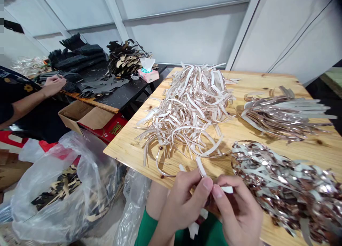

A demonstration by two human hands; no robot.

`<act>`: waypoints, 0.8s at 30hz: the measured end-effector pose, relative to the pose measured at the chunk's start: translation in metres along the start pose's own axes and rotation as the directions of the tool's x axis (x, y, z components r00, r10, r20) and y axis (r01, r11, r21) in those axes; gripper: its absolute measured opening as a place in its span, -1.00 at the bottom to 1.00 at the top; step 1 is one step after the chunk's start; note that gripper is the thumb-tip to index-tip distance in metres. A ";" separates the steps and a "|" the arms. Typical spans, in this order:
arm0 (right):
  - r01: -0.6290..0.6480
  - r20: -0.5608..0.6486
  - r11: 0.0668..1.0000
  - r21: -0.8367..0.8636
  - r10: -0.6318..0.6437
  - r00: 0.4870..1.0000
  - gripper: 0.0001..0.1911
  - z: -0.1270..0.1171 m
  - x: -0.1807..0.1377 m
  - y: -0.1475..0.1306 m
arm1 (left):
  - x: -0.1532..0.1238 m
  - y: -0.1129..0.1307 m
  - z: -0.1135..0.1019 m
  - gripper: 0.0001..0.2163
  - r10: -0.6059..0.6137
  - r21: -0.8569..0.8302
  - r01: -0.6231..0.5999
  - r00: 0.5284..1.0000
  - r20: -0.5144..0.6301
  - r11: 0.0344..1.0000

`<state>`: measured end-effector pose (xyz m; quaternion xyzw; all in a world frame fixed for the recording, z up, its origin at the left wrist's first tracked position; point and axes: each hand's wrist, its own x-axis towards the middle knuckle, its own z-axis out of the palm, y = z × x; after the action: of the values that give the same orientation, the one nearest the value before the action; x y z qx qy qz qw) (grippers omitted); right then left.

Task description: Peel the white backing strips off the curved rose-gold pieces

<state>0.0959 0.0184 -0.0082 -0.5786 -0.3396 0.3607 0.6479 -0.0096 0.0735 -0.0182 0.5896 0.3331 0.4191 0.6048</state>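
Observation:
Close to the table's front edge, my left hand (187, 199) pinches a narrow white-backed strip (201, 166) between thumb and forefinger. My right hand (236, 210) meets it thumb to thumb and grips the strip's other part, whose white end (227, 189) pokes out past the fingers. The middle of the strip is hidden by my fingers, and pale pieces hang below them. Beyond my hands lies a loose heap of thin white and rose-metallic strips (189, 107). A bundle of wavy, shiny rose-coloured strips (288, 185) lies right of my right hand.
A straighter bundle of strips (283, 114) rests on the wooden table (240, 82). Left are a black table (117, 96) with dark pieces, a tissue box (148, 75), a cardboard box (88, 114) and a plastic bag (53, 210) of scraps. A co-worker's hands (55, 83) are there.

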 end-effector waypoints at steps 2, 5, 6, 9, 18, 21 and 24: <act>-0.012 0.004 1.000 0.016 0.012 1.000 -0.74 0.001 0.000 -0.001 | 0.000 -0.001 0.000 -0.47 0.008 -0.006 -0.008 1.000 -0.002 1.000; -0.029 0.008 0.999 0.036 0.028 1.000 -0.74 0.001 0.001 0.000 | 0.000 0.000 -0.001 -0.47 0.017 -0.002 -0.017 1.000 -0.009 1.000; -0.036 0.010 0.998 0.042 0.035 0.999 -0.74 0.001 0.002 0.001 | 0.000 0.000 -0.001 -0.47 0.016 -0.004 -0.016 1.000 -0.009 1.000; -0.071 0.015 0.996 0.053 0.070 0.997 -0.71 -0.001 0.003 0.002 | 0.001 0.000 -0.001 -0.49 0.007 -0.025 -0.007 1.000 -0.004 1.000; -0.151 0.012 0.983 0.106 0.150 0.989 -0.74 -0.005 0.002 0.008 | 0.000 -0.002 0.004 -0.46 -0.040 -0.103 0.039 0.999 -0.008 0.994; -0.032 0.054 0.983 0.180 0.023 0.998 -0.82 -0.011 0.010 0.017 | -0.002 -0.004 0.003 -0.46 -0.018 -0.097 0.015 0.999 -0.028 0.995; 0.105 0.055 0.936 0.337 -0.130 0.990 -0.84 -0.022 0.022 0.025 | -0.004 -0.008 -0.003 -0.50 0.043 -0.129 -0.054 0.996 -0.081 0.990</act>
<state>0.1239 0.0282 -0.0344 -0.4250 -0.3321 0.3955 0.7435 -0.0134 0.0713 -0.0266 0.5397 0.3135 0.4773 0.6186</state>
